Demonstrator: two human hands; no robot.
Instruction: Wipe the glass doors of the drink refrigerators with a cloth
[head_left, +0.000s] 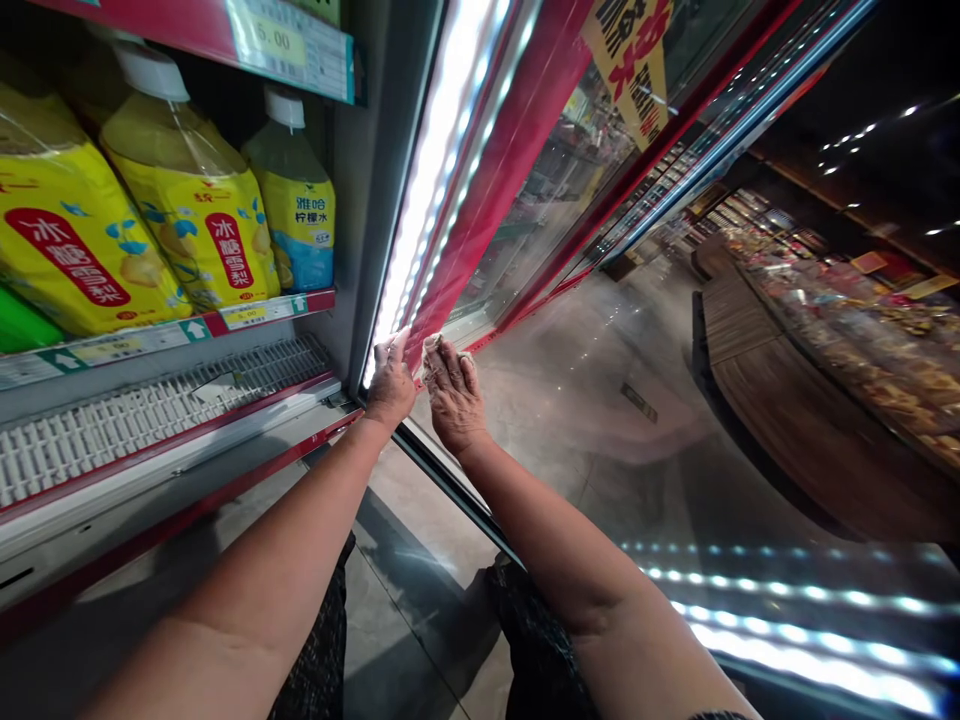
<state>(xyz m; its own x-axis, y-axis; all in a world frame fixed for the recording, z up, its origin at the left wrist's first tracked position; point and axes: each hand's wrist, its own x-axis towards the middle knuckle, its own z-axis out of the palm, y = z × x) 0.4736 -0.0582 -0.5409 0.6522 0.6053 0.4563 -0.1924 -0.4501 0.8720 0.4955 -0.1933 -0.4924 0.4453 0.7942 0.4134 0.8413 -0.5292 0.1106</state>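
My left hand point(390, 385) grips the lower edge of an open glass cooler door point(570, 420), fingers curled round the red frame point(480, 220) beside a bright light strip. My right hand point(452, 395) presses a small whitish cloth point(433, 352) against the door's frame just to the right of the left hand, fingers closed over the cloth. Both forearms reach forward and down from the bottom of the view.
Large yellow drink bottles point(187, 210) and a smaller lemon drink bottle point(296, 205) stand on the cooler shelf at the left above a white grille point(150, 410). Reflected in the glass are store shelves point(847, 320). Grey tiled floor point(420, 600) lies below.
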